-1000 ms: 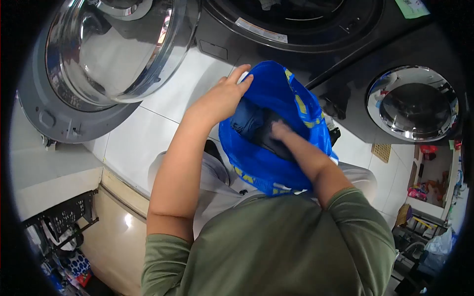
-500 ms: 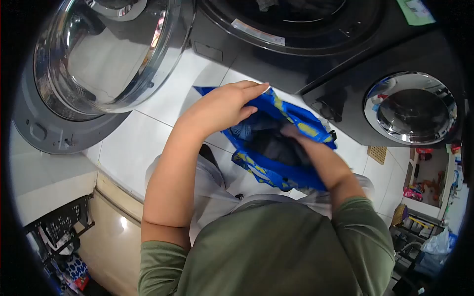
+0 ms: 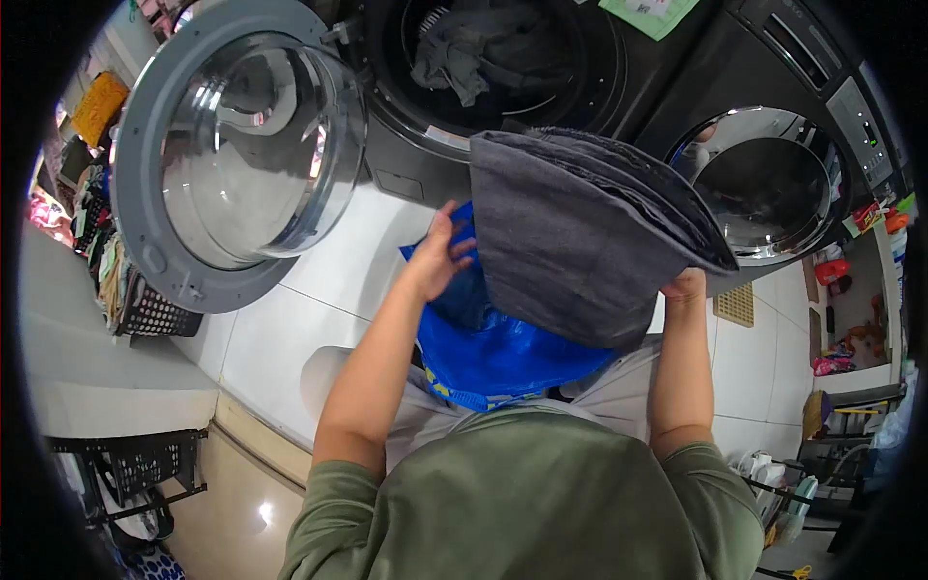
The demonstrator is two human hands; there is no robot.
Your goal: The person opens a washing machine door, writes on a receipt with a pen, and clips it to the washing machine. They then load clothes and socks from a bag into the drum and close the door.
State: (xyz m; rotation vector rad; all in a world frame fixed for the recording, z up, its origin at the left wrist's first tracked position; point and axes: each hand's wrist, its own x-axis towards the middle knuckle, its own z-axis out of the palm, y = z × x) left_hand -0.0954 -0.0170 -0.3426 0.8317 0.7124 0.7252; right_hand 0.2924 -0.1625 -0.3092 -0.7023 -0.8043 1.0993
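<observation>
A folded dark grey garment [image 3: 580,237] of thick cloth hangs in front of me, its layered edges fanned toward the upper right. My right hand [image 3: 684,284] grips its lower right corner, with most of the fingers hidden behind the cloth. Just left of the garment, my left hand [image 3: 441,259] has its fingers apart and holds nothing; it is over the rim of the bag. Below lies the blue bag [image 3: 493,353] with a yellow pattern, between my knees, partly covered by the garment. Inside the open washer drum, grey clothes [image 3: 488,53] are heaped.
The round washer door [image 3: 242,155] stands swung out at the left. A second front-loading machine [image 3: 764,179], its door closed, is at the right. Black baskets [image 3: 155,307] with clothes line the left side. A woven mat [image 3: 735,304] lies on the white tiles.
My right hand has come up out of the bag with the dark grey garment. My left hand has moved off the bag's upper rim, down and left. The view now shows more of the drum.
</observation>
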